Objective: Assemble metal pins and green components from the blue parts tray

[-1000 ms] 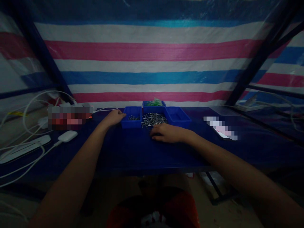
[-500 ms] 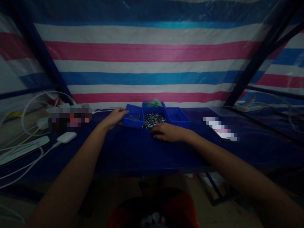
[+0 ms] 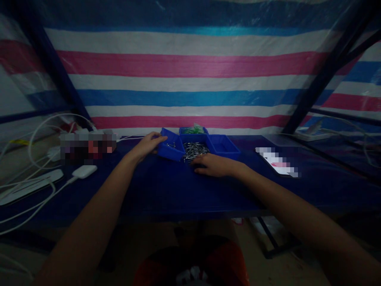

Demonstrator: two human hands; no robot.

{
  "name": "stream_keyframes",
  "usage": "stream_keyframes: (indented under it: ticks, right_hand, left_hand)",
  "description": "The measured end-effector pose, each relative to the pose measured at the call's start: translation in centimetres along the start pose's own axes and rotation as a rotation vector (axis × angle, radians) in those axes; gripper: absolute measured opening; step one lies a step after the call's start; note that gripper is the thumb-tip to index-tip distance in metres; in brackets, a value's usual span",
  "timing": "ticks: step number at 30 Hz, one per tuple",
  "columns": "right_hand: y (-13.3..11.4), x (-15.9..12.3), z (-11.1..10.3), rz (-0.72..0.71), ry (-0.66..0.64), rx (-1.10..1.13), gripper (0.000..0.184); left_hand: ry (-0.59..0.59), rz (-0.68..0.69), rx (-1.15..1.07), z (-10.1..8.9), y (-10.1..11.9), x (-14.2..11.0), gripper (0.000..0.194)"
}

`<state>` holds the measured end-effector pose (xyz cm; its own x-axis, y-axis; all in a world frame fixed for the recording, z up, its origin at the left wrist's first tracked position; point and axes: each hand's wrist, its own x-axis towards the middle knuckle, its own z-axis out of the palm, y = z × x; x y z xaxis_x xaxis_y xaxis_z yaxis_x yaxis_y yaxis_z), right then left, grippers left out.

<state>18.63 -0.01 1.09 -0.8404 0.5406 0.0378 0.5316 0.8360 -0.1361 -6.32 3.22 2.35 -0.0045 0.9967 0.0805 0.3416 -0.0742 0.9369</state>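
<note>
My left hand [image 3: 148,145] grips the left rim of a small blue plastic bin [image 3: 171,154], thumb over the edge. The bin is tilted down to the right, with a few thin metal pieces inside. Beside it, a heap of thin shiny metal pieces [image 3: 195,150], like screws or rivets, spreads in front of the middle blue bin [image 3: 193,138]. My right hand [image 3: 211,165] rests on the table at the heap's near right edge, thumb apart from the curved fingers. Its fingertips are partly hidden in the dim light.
A third blue bin [image 3: 224,144] stands right of the heap; green plastic bags [image 3: 194,129] sit in a bin behind. A phone [image 3: 275,162] lies farther right. White cables, a white charger [image 3: 85,171] and a white strip [image 3: 32,186] are on the left.
My left hand has lifted the left side of the bin and moved right, tipping it toward the heap. Its metal pieces have slid rightward. My right hand has shifted slightly right.
</note>
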Motion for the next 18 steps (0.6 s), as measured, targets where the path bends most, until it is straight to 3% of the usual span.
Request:
stream_keyframes:
  ticks: [7,18]
  right_hand:
    - [0.0,0.0,0.1,0.001,-0.008,0.005,0.030]
    - [-0.4,-0.1,-0.2,-0.012,-0.013,0.011,0.031]
  left_hand:
    - [-0.169,-0.070,-0.004,-1.0,0.2,-0.8,0.060]
    - [-0.161,-0.150,-0.095,0.0,1.0,-1.5,0.067]
